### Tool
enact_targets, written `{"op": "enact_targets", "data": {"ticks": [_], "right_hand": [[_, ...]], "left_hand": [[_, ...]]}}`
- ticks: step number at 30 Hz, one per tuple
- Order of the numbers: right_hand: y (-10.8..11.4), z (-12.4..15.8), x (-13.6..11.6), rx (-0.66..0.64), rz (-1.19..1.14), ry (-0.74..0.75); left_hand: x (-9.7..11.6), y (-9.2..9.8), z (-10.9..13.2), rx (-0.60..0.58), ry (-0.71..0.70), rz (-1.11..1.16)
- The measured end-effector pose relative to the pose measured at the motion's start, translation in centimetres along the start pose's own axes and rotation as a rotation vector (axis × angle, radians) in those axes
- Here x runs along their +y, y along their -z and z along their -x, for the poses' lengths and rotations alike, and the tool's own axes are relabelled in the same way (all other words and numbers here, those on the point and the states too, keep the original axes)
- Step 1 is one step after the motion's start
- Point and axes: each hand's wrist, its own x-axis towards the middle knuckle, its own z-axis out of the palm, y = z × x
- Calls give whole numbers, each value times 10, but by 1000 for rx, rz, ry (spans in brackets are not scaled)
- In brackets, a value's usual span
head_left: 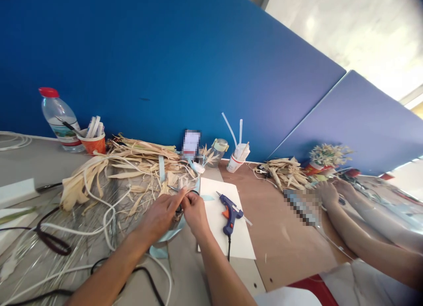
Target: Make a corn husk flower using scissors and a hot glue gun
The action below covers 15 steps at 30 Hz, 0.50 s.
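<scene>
My left hand [161, 213] and my right hand [195, 212] meet over the middle of the desk, fingertips close together. The left one is closed, its index finger reaching toward the right fingertips. My right hand is pinched. Around their fingers show a dark loop [194, 192] like a scissor handle and a thin pointed metal piece [173, 189]; the fingers hide most of what they hold. Just beyond lies a small pale piece [185, 182]. Light blue ribbon [173, 232] curves below the hands. Dried corn husks [145, 149] are piled behind them.
A blue glue gun [231, 214] rests on white paper [211, 242] to the right. Behind stand a phone [191, 143], a jar [218, 151], a paper cup [234, 164], an orange cup [94, 144] and a bottle [61, 116]. White cable [107, 220] loops leftward. Another person's arms [350, 231] rest at right.
</scene>
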Motion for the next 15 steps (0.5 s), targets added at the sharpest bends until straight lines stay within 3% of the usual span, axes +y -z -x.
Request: {"op": "enact_targets", "data": {"ticks": [5, 10, 15], "right_hand": [[5, -1, -2, -26, -27, 15], [13, -3, -8, -98, -96, 31], [19, -4, -11, -118, -94, 23]], "left_hand": [[12, 4, -5, 22, 249, 363], [14, 9, -11, 175, 488, 703], [6, 8, -13, 151, 670, 877]]}}
